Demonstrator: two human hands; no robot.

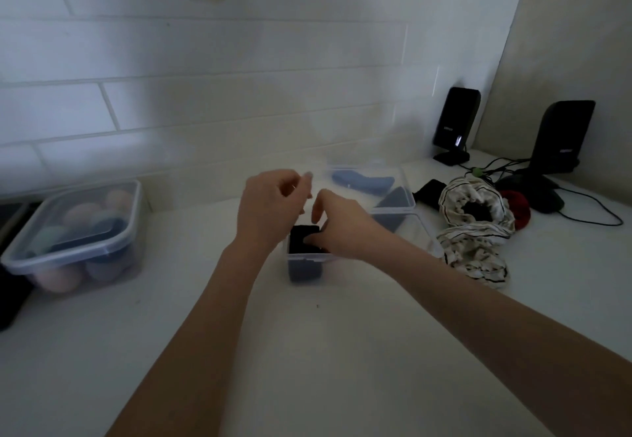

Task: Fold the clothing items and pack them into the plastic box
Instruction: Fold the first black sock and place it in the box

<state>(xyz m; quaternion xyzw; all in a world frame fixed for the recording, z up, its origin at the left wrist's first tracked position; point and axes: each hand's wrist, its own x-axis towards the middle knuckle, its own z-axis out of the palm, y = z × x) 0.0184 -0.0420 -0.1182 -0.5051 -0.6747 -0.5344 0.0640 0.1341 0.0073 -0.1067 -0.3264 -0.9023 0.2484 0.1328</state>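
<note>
Pressing the dark folded cloth point(302, 238) into the plastic box point(307, 260), right hand point(337, 231) fingers straight; left hand point(270, 204) hovers, loosely curled, empty.

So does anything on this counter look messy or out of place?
Mostly the striped garment: it lies crumpled and unfolded right of the plastic box, beside some tangled cables. The lidded box at left looks tidy.

A white worktop point(307, 351) carries a clear plastic box point(307, 260) near its middle, a lidded tub point(73, 235) by the left edge, striped cloth point(478, 231), a black cloth point(431, 191) and two speakers point(456, 125) toward the back right corner.
</note>
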